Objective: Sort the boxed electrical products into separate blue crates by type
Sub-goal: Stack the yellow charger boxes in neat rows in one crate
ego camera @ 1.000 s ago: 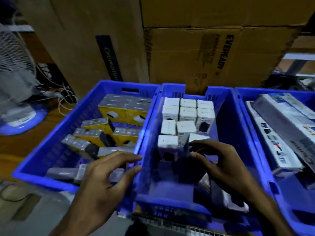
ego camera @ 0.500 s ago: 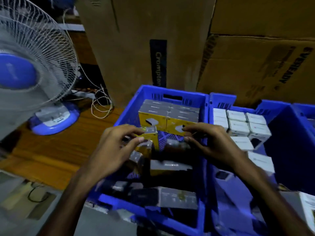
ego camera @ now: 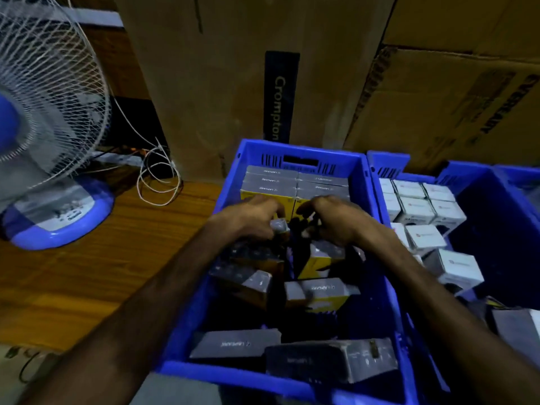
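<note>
A blue crate [ego camera: 298, 152] in the middle holds yellow-and-grey boxes: a neat stack [ego camera: 295, 185] at its far end and several loose ones [ego camera: 318, 290] nearer me. My left hand [ego camera: 251, 217] is curled on a small grey-topped box [ego camera: 279, 225] just in front of the stack. Beside it, my right hand [ego camera: 336, 219] is bent over the loose boxes, and what its fingers hold is hidden. To the right, a second blue crate [ego camera: 388, 162] holds white boxes [ego camera: 423, 211] in rows.
Large cardboard cartons [ego camera: 233, 83] stand right behind the crates. A blue-and-white table fan [ego camera: 43, 118] is at the left on the wooden table [ego camera: 102, 258], with a coiled white cord [ego camera: 157, 176] beside it. A further blue crate's edge [ego camera: 517, 173] shows at the far right.
The view swung left from the white-box crate to the yellow-box crate. Both hands moved into that crate and drew together in front of the far stack, the left closing on a small box.
</note>
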Demonstrator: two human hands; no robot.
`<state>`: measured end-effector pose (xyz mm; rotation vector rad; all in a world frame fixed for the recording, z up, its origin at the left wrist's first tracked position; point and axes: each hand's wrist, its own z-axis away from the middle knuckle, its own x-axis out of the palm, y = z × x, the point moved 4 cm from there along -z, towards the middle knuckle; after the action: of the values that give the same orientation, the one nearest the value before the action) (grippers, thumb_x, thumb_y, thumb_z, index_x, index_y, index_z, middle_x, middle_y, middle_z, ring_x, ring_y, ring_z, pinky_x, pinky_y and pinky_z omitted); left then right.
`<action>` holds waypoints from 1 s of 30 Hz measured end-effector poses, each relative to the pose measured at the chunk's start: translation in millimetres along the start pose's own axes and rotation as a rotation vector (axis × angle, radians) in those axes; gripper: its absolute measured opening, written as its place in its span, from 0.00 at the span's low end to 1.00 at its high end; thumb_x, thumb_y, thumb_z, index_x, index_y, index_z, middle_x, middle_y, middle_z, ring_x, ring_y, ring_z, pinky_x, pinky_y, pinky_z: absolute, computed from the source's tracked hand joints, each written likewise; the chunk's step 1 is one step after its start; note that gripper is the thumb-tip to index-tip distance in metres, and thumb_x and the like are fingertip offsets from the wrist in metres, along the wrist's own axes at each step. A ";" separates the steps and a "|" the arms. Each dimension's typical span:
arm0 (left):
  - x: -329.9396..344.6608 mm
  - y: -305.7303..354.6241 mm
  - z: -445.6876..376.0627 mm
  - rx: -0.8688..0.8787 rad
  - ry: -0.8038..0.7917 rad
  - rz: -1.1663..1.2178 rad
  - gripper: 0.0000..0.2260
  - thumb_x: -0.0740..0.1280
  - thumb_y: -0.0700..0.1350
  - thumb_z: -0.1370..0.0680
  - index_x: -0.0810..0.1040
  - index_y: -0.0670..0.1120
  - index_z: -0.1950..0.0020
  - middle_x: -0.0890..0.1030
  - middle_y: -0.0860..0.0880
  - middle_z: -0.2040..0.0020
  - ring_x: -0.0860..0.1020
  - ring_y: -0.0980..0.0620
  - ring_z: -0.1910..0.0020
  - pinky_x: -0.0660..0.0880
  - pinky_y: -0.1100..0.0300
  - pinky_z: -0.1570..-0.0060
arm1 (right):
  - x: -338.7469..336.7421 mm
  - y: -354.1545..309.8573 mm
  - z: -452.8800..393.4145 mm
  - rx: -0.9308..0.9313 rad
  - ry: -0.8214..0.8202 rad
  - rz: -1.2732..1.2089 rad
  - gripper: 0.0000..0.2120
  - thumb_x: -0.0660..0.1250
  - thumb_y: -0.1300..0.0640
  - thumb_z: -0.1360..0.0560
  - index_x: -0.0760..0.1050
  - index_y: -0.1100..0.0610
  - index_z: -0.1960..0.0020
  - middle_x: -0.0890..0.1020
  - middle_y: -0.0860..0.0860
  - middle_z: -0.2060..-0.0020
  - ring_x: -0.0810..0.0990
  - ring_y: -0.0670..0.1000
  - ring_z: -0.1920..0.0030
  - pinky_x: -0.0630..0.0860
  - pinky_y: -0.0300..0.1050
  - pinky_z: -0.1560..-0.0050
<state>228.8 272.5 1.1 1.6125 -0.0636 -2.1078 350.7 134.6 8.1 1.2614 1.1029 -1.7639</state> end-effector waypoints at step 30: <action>-9.2 -11.4 -40.4 -0.011 0.317 0.939 0.17 0.73 0.26 0.27 0.73 0.44 0.47 0.75 0.47 0.53 0.76 0.47 0.53 0.77 0.53 0.56 | -31.4 57.5 67.1 0.368 0.574 -0.196 0.25 0.72 0.40 0.25 0.75 0.47 0.31 0.73 0.53 0.38 0.77 0.59 0.39 0.78 0.55 0.44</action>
<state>263.8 296.3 -6.6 1.4674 -0.5768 -1.1284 386.0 52.1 35.4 2.0329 1.2777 -1.8577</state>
